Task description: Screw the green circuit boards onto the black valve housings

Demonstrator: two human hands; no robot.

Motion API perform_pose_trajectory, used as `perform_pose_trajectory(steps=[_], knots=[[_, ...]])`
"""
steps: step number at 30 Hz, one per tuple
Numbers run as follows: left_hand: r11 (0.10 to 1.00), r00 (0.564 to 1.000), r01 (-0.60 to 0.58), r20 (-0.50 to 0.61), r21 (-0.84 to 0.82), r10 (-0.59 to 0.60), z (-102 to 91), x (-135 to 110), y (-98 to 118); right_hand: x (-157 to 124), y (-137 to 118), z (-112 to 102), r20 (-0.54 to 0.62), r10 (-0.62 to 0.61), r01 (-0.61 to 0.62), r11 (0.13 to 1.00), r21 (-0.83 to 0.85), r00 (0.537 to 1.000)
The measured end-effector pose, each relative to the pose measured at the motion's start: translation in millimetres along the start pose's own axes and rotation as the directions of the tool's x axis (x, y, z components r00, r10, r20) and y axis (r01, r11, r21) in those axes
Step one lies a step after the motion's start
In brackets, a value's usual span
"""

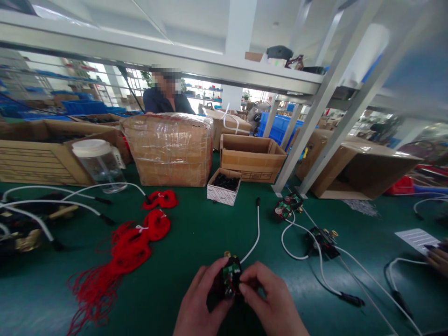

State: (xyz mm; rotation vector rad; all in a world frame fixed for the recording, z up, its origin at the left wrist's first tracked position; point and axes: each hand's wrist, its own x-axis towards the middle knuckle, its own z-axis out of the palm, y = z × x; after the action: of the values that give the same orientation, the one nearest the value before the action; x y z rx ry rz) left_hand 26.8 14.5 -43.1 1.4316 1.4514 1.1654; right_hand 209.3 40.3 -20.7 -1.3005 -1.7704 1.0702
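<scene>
Near the front edge, my left hand (203, 301) grips a small black housing with a green circuit board (232, 269) in it. A brass fitting (227, 254) tops the housing, and a white cable (258, 228) with a black end runs from it up the table. At the housing's right side my right hand (268, 298) has thumb and fingertips pinched together; whatever is between them is too small to name. To the left lie bundles of red wire (131, 252) tied with white. Similar board assemblies (322, 240) with white cables rest to the right.
A small white box of black parts (223, 189) stands mid-table. Behind it are an open carton (252, 158) and a plastic-wrapped carton (170, 149). A clear jar (101, 165) stands left. Metal posts (308, 135) rise at right. A co-worker (168, 95) is behind; another person's hand (439, 259) shows far right.
</scene>
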Motion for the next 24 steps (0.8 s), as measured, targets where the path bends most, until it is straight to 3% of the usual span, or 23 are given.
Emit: perform_pose_trajectory(steps=[7, 11, 17, 24], knots=[[1.000, 1.000, -0.001, -0.027, -0.031, 0.000, 0.8, 0.5, 0.3, -1.6, -11.6, 3.5, -0.069, 0.041, -0.044, 0.998, -0.039, 0.997], [1.000, 1.000, 0.003, -0.024, -0.028, -0.004, 0.6, 1.0, 1.1, -4.2, -13.0, 13.9, -0.103, 0.115, -0.111, 0.993, 0.048, 0.988], [1.000, 0.999, 0.010, -0.033, -0.003, -0.010, 0.2, 1.5, 3.5, -8.2, 3.2, 36.4, -0.285, 0.157, -0.090, 0.967, 0.237, 0.946], [0.999, 0.998, 0.024, -0.055, 0.030, -0.022, 1.7, 2.3, 3.9, -7.0, 21.1, 36.8, -0.158, 0.192, -0.130, 0.934, 0.333, 0.969]])
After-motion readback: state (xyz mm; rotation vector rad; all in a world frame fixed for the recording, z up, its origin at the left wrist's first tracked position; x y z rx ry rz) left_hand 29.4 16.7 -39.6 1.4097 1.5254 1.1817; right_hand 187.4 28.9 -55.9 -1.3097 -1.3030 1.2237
